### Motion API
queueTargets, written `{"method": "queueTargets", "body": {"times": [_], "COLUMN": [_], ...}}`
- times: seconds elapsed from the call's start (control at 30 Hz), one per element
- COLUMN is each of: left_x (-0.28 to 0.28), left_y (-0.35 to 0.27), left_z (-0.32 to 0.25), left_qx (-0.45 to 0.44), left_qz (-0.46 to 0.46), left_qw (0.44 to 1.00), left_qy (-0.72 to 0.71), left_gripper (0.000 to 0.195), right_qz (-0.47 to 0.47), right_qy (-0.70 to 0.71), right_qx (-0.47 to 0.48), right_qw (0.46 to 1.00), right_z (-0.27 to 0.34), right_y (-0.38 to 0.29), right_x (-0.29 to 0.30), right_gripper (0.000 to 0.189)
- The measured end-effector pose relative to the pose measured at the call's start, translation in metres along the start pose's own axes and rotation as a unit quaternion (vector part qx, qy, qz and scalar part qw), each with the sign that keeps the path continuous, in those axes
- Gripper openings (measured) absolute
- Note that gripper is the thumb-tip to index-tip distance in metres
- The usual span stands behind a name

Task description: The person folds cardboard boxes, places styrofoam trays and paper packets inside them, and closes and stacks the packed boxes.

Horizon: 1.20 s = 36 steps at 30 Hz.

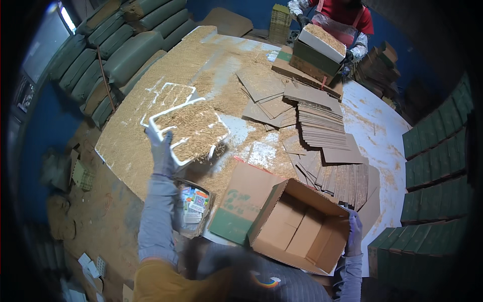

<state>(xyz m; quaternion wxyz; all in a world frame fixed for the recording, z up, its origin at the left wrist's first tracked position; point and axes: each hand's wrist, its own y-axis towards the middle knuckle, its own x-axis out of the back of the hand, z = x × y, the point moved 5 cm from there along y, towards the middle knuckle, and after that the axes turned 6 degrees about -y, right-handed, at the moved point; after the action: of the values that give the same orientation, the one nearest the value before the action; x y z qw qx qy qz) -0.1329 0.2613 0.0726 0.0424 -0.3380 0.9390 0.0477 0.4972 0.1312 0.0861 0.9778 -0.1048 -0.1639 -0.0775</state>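
Note:
My gloved left hand (165, 153) grips the near left rim of a white foam tray (153, 128) heaped with straw-coloured grain husks or similar loose material. The tray is held above the husk-covered table (124, 147). My gloved right hand (354, 230) holds the right wall of an open cardboard box (302, 226), whose inside is bare. Under and left of that box lies a flat brown and green cardboard piece (237, 200). Between my left forearm and the cardboard stands a small container (207, 211) of printed cards (198, 201).
Cardboard sheets (322, 124) spread across the table's middle right. A co-worker (336, 26) at the far side holds a husk-filled white tray (322, 43) over a box (315, 62). Green sacks (132, 56) are piled at left, green cartons (434, 170) at right.

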Motion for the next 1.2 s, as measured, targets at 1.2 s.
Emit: {"method": "queueTargets", "body": {"times": [1.2], "left_x": [-0.169], "left_y": [-0.293], "left_z": [-0.086], "left_qx": [0.169], "left_qz": [0.465], "left_qw": [0.840], "left_qy": [0.224], "left_gripper": [0.068], "right_qz": [0.031], "right_qy": [0.009], "right_qx": [0.021], "right_qw": [0.999], "right_z": [-0.012], "right_y": [0.040], "right_x": [0.020], "right_gripper": [0.053]}}
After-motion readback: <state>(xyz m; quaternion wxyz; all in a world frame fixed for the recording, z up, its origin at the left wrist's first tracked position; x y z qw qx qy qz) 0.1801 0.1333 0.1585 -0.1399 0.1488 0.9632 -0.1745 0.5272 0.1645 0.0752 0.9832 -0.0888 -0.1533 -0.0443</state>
